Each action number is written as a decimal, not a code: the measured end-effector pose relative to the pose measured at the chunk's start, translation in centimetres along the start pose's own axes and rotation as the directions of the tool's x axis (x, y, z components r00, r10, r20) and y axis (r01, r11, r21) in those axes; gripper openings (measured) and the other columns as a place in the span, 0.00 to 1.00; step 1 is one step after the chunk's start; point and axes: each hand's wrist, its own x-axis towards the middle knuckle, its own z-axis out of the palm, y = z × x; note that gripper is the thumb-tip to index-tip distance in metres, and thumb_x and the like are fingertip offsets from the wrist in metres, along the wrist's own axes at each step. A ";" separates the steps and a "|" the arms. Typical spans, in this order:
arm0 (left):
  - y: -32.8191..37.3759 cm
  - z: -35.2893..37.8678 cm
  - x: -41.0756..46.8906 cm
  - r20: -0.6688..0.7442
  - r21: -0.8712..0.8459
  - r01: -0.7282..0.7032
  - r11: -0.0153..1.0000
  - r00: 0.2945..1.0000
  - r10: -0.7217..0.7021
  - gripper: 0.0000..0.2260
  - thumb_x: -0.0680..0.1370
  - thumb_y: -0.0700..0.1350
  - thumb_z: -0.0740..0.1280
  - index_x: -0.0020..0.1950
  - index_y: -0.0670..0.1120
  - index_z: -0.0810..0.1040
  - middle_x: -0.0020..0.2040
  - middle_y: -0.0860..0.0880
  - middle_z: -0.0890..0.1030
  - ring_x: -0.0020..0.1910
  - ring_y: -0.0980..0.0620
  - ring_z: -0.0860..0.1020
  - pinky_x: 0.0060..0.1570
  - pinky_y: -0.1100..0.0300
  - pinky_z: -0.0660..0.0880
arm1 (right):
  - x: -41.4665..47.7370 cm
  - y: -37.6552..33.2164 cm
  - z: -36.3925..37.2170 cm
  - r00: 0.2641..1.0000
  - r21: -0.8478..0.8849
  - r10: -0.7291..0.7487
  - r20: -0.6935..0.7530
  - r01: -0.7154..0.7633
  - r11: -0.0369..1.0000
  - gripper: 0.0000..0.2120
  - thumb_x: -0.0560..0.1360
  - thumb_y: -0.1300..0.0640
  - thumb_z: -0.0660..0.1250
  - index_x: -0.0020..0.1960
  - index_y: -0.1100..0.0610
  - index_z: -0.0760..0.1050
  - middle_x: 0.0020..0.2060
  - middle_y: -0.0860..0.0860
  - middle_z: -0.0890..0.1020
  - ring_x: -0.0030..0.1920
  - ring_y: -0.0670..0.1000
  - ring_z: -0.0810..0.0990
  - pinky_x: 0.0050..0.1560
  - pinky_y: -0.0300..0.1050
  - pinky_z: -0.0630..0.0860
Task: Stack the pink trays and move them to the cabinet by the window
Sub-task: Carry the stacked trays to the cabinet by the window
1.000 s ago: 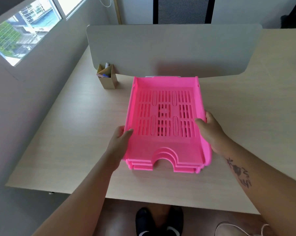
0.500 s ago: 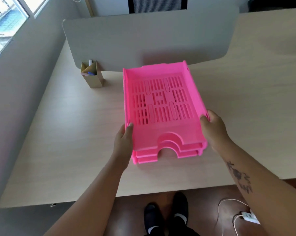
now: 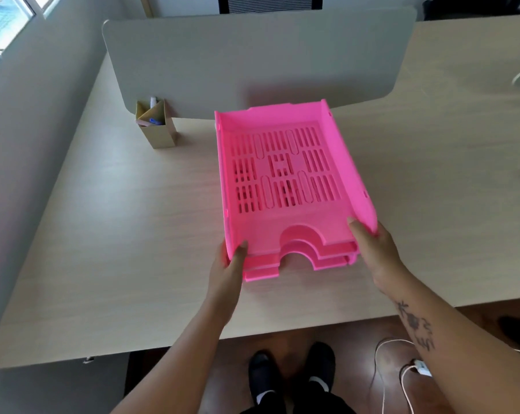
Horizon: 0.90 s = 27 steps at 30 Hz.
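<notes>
A stack of pink slotted trays (image 3: 285, 174), nested one inside another, is held over the light wooden desk (image 3: 133, 234). Three front lips with arched cut-outs show at the near end. My left hand (image 3: 228, 264) grips the stack's near left corner, thumb on the rim. My right hand (image 3: 372, 246) grips the near right corner, thumb inside the top tray. The stack is turned slightly, its far end pointing toward the grey divider. The cabinet by the window is not in view.
A grey divider panel (image 3: 252, 55) stands across the back of the desk. A small cardboard pen holder (image 3: 157, 127) sits at its left foot. The window (image 3: 4, 22) is at top left. White cables (image 3: 402, 372) lie on the floor by my feet.
The stack has come nearer to me and turned a little clockwise. Both hands have slid back from its sides to its near corners. The view has shifted right.
</notes>
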 end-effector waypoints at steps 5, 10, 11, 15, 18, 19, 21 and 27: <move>-0.9 0.8 1.5 -0.048 -0.060 0.081 0.995 0.995 -0.084 0.19 0.82 0.53 0.60 0.70 0.47 0.70 0.57 0.44 0.83 0.51 0.52 0.83 0.37 0.69 0.79 | 1.5 1.4 0.6 0.987 0.101 0.101 0.125 -0.114 0.988 0.17 0.78 0.45 0.60 0.63 0.52 0.74 0.48 0.55 0.84 0.52 0.57 0.83 0.50 0.53 0.79; 0.5 1.4 2.0 -0.093 -0.130 0.082 0.988 0.991 -0.095 0.17 0.82 0.53 0.58 0.67 0.47 0.73 0.53 0.44 0.84 0.51 0.47 0.83 0.43 0.59 0.77 | 2.3 0.8 0.4 0.976 0.210 0.097 0.193 -0.138 0.968 0.10 0.78 0.45 0.61 0.55 0.47 0.76 0.46 0.53 0.84 0.50 0.56 0.83 0.55 0.57 0.78; 1.0 1.3 1.9 -0.102 -0.146 0.067 0.987 0.991 -0.082 0.19 0.81 0.55 0.58 0.67 0.47 0.74 0.55 0.44 0.84 0.51 0.46 0.84 0.45 0.56 0.78 | 2.3 0.3 0.3 0.974 0.230 0.079 0.214 -0.129 0.965 0.11 0.78 0.45 0.61 0.56 0.48 0.76 0.45 0.53 0.84 0.50 0.56 0.83 0.51 0.55 0.79; 3.3 1.0 0.6 -0.141 -0.197 0.009 0.980 0.989 -0.037 0.27 0.76 0.66 0.58 0.67 0.50 0.75 0.56 0.41 0.85 0.53 0.39 0.84 0.53 0.37 0.80 | 2.1 -2.6 -0.2 0.953 0.277 0.007 0.301 -0.095 0.956 0.21 0.75 0.42 0.65 0.64 0.49 0.75 0.53 0.59 0.84 0.52 0.61 0.84 0.52 0.64 0.79; 4.7 0.8 -1.7 -0.239 -0.222 -0.054 0.973 0.971 0.000 0.28 0.75 0.67 0.57 0.67 0.51 0.76 0.56 0.41 0.85 0.53 0.39 0.84 0.53 0.37 0.79 | 1.9 -5.1 0.1 0.920 0.260 -0.073 0.385 -0.032 0.965 0.29 0.69 0.37 0.69 0.65 0.49 0.75 0.56 0.62 0.83 0.52 0.63 0.84 0.52 0.69 0.78; 5.1 0.6 -2.7 -0.282 -0.225 -0.081 0.971 0.959 0.015 0.27 0.76 0.66 0.57 0.66 0.51 0.76 0.56 0.41 0.85 0.53 0.39 0.84 0.54 0.38 0.79 | 1.7 -5.9 0.4 0.901 0.248 -0.108 0.420 0.000 0.969 0.27 0.70 0.38 0.68 0.66 0.49 0.75 0.56 0.61 0.84 0.52 0.62 0.85 0.52 0.68 0.79; 5.8 -0.1 -5.0 -0.391 -0.235 -0.132 0.963 0.920 0.030 0.26 0.76 0.66 0.57 0.65 0.52 0.76 0.55 0.42 0.85 0.53 0.40 0.84 0.54 0.40 0.79 | 1.2 -7.1 1.6 0.858 0.233 -0.164 0.487 0.054 0.971 0.22 0.75 0.41 0.63 0.65 0.49 0.75 0.55 0.59 0.84 0.52 0.61 0.85 0.53 0.66 0.79; 5.5 -3.2 -15.4 -0.712 -0.310 -0.287 0.907 0.702 -0.022 0.29 0.70 0.67 0.63 0.63 0.50 0.78 0.55 0.41 0.85 0.53 0.39 0.84 0.57 0.38 0.78 | -4.4 -9.0 6.7 0.632 0.224 -0.225 0.741 0.083 0.971 0.19 0.75 0.42 0.63 0.64 0.44 0.75 0.54 0.54 0.85 0.54 0.57 0.85 0.50 0.61 0.81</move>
